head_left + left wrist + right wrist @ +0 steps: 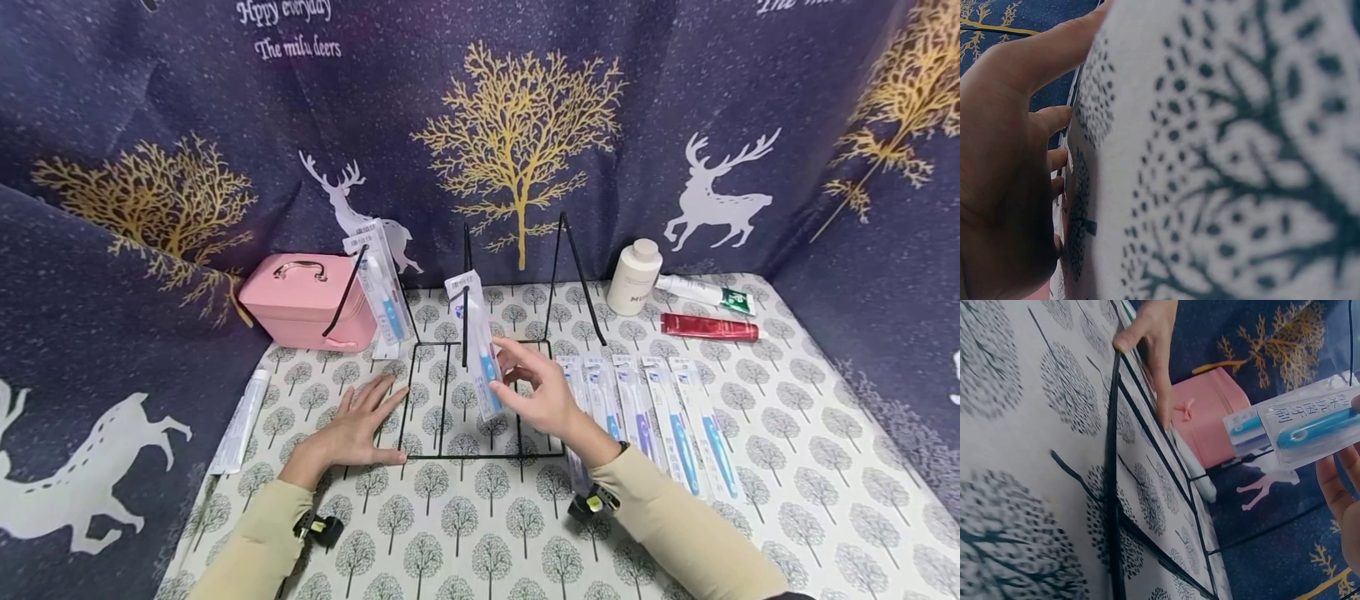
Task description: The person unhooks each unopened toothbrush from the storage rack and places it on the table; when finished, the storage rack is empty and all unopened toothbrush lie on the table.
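Pinching the packaged toothbrush [482, 348] at its right edge, the right hand [538, 390] curls thumb and fingers there, apparently keeping its top clear at the middle prong [465, 333]. The left hand [362, 427] lies with fingers spread, gripping nothing, against the left side of the black wire rack [483, 457], probably steadying it. The slim, clear pack leans top-leftward, showing white printing-backed plastic and a blue handle.

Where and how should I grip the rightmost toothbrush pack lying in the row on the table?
I'd pinch the rightmost toothbrush pack by its long edges in its near half, coming from above and the right. It lies flat, its blue handle runs through that half, and the neighbouring pack sits close on its left, with no pack on its right.
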`<state>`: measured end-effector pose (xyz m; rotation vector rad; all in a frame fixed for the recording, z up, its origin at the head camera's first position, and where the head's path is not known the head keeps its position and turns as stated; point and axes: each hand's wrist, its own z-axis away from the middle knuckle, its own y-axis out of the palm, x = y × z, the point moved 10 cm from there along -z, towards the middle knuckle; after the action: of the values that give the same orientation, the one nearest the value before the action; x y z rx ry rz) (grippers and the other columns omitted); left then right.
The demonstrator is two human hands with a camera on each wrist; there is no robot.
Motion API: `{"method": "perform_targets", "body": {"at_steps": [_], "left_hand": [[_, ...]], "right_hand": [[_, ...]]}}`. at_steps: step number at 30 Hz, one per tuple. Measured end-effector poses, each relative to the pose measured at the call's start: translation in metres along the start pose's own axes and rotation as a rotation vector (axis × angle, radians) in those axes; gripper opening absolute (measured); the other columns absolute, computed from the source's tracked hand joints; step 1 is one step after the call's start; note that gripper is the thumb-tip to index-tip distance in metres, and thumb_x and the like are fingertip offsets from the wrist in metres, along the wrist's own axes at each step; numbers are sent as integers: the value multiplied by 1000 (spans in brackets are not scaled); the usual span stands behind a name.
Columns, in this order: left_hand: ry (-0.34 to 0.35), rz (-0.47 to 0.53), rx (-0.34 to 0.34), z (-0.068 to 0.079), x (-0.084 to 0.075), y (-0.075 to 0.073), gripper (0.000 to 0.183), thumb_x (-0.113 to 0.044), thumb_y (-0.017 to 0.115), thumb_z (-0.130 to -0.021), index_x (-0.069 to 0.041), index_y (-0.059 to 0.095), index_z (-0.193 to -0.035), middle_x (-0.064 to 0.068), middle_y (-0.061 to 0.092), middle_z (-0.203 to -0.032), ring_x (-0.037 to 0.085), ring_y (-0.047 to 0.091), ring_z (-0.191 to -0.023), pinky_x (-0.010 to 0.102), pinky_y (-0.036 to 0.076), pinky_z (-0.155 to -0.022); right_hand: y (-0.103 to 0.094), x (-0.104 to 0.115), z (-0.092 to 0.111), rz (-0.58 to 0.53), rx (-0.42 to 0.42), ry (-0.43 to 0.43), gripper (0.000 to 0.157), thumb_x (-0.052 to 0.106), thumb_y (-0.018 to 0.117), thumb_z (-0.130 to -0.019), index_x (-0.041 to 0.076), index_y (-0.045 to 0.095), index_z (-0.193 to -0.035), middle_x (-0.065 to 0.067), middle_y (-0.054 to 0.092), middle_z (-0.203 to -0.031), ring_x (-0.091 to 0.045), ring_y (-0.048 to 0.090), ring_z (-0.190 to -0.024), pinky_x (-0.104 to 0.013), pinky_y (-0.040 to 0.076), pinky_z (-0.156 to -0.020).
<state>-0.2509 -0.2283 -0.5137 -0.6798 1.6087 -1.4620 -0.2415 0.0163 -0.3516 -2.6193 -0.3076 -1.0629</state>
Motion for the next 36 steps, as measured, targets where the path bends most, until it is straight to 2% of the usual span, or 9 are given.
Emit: {"method": "perform_targets", "body": {"at_steps": [4,17,28,31,36], "left_hand": [[2,2,-1,0,-1,-1,107,-78,53,-67,-18,15,-147,14,6,-153,37,6,-139,68,5,-104],[-6,6,6,1,-3,-2,108,-76,55,-66,-17,16,-147,15,6,-153,38,5,-139,69,6,-103],[20,-8,-26,1,-5,-4,107,-74,57,-65,-13,22,-146,18,10,-152,42,10,-137,71,10,-101],[18,-13,-27,1,-4,-4,106,-74,58,-66,-13,22,-146,19,10,-151,41,11,-137,71,10,-101],[7,-7,-10,0,-5,-3,106,-73,58,-66,-14,20,-146,17,8,-152,40,9,-137,71,9,-101]], "right_hand": [[2,10,7,24,15,-11,58,-16,65,-68,-17,44,-122,-22,59,-85,-32,58,-75,-39,57,-63],[7,54,24,87,79,-128,59,-15,66,-65,-18,45,-120,-19,60,-84,-25,59,-69,-34,57,-59],[7,84,39,128,133,-216,62,-12,68,-63,-14,47,-122,-18,61,-88,-21,61,-69,-27,56,-60],[7,91,42,140,154,-232,62,-9,68,-64,-12,47,-123,-18,61,-91,-20,61,-71,-26,56,-60],[6,103,50,126,210,-290,53,-3,64,-74,-9,48,-124,-17,61,-95,-16,61,-74,-22,55,-62]]}}
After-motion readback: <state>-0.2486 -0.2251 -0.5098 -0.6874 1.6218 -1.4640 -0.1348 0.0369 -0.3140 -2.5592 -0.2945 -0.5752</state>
